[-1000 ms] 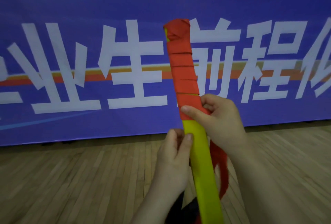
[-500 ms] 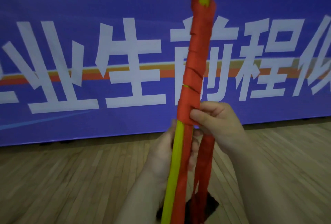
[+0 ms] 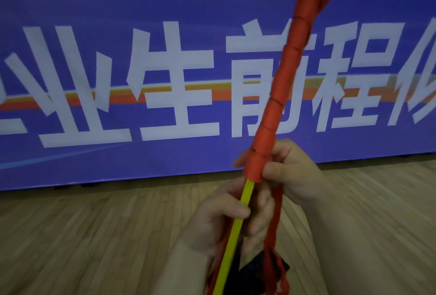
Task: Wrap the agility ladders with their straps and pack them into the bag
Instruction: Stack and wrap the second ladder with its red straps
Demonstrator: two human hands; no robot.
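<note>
While the bundled yellow ladder rungs [image 3: 238, 226] stand tilted up and to the right in front of the blue banner [image 3: 118, 35], the red strap [image 3: 280, 82] already spirals around their upper length, with bare yellow showing only at the very top and below the last turn. The left hand [image 3: 226, 219] has its fingers [image 3: 259, 221] closed around the bare yellow part lower down. The right hand [image 3: 290, 172] pinches the lowest red turn, thumb in front and fingers curled behind. Loose strap hangs from under that hand towards a dark object low down, perhaps the bag [image 3: 250, 268], though that is too dim to tell. Everything is held in the air above the wooden floor [image 3: 94, 235].

The risk, I judge, lies in the last turn: if the pinch eases before the next wrap comes round, the spiral could slacken and slide. The dangling tail could also tangle or twist, leaving uneven turns. A weak lower grip would let the flat rungs fan apart.
</note>
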